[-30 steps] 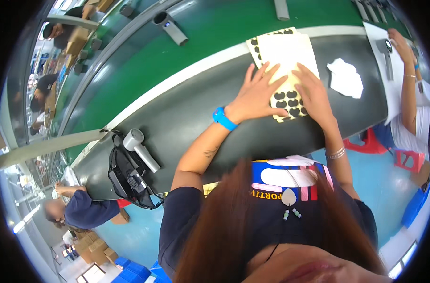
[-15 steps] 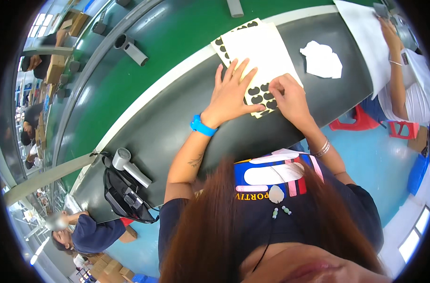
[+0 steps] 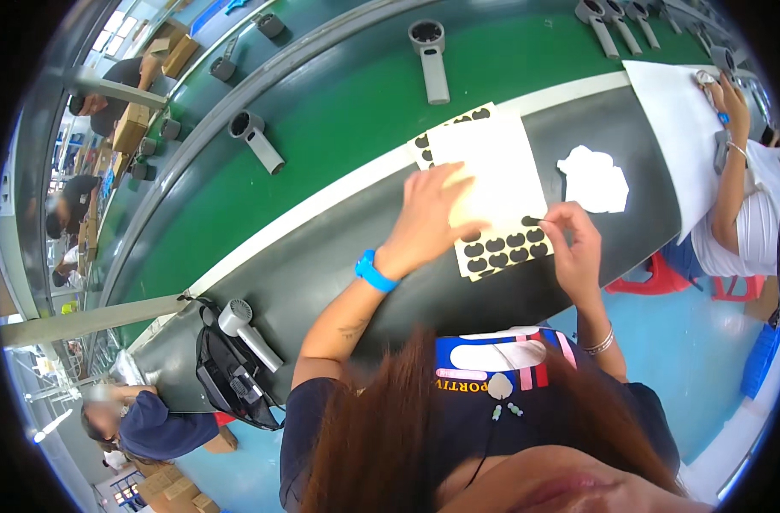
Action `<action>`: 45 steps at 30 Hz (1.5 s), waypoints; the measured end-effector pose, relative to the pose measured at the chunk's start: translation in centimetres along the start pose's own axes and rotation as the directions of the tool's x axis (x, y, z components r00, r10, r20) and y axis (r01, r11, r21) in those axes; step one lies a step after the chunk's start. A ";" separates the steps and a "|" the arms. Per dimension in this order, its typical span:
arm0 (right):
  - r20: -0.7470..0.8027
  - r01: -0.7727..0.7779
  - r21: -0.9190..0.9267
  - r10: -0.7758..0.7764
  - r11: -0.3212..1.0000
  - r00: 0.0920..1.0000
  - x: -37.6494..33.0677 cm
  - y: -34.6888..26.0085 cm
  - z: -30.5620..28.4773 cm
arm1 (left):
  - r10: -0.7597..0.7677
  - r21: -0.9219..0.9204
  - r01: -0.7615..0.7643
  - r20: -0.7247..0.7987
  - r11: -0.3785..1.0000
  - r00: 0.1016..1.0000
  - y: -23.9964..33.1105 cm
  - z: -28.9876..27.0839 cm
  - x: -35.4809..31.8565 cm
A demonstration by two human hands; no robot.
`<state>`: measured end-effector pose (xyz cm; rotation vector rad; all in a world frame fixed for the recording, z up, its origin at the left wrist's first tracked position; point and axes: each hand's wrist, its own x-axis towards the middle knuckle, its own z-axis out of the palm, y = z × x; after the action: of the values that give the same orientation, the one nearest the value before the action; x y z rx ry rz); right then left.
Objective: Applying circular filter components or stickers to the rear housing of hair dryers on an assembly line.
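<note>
Dark tabletop (image 3: 450, 305) separates edge of sticker sheet (image 3: 507, 250) from white pile (image 3: 595, 181).

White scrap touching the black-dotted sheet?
No, the white scrap lies apart on the dark tabletop, right of the black-dotted sheet.

On front of dark shirt (image 3: 569, 427): single row of yellow capital letters (image 3: 461, 386), legible in part. Runs from long hair (image 3: 390, 427) at one end to just beside pale pendant (image 3: 500, 386) at the other. Just above it in view, on blue printed panel (image 3: 445, 348): pink strip (image 3: 461, 374) with faint marks, too fine to read.

On pale-yellow sheet (image 3: 462, 258): rows of black labels (image 3: 518, 254), rounded, alike in shape. Any lettering on them too small to make out. One black label (image 3: 531, 221) at sheet edge, pinched at fingertips of right hand (image 3: 573, 248); likewise unreadable.
</note>
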<state>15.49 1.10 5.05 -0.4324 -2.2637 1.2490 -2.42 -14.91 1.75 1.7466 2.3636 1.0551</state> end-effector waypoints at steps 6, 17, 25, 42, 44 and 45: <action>-0.134 -0.039 0.090 0.051 0.995 0.990 0.4 -0.4 -0.3 | -0.293 0.110 0.379 -0.454 0.919 0.841 -7.7 -1.0 9.0; -0.146 0.036 0.015 -0.034 0.999 0.989 -2.3 -0.9 -1.7 | -0.357 -0.455 0.020 -0.670 0.890 0.651 -6.7 -4.1 11.3; -0.091 0.088 0.342 -0.061 0.936 0.994 -2.2 -5.1 -1.3 | -0.136 -0.452 -0.159 -0.555 0.878 0.821 4.3 -5.4 3.1; 0.102 -0.080 0.458 0.038 0.885 0.994 -1.7 -8.2 0.7 | -0.217 -0.783 0.006 -0.165 0.622 0.962 8.0 -2.6 -3.0; 0.109 -0.086 0.471 0.039 0.878 0.993 -1.6 -8.1 0.7 | -0.213 -0.818 0.017 -0.129 0.575 0.968 8.0 -2.8 -3.0; 0.104 -0.095 0.477 0.051 0.874 0.993 -1.6 -8.0 0.6 | -0.209 -0.850 0.029 -0.096 0.526 0.973 8.0 -2.8 -2.9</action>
<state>16.19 -4.35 11.15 -0.2782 -1.9166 1.8369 4.26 -17.66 7.03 1.0943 1.4684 1.9519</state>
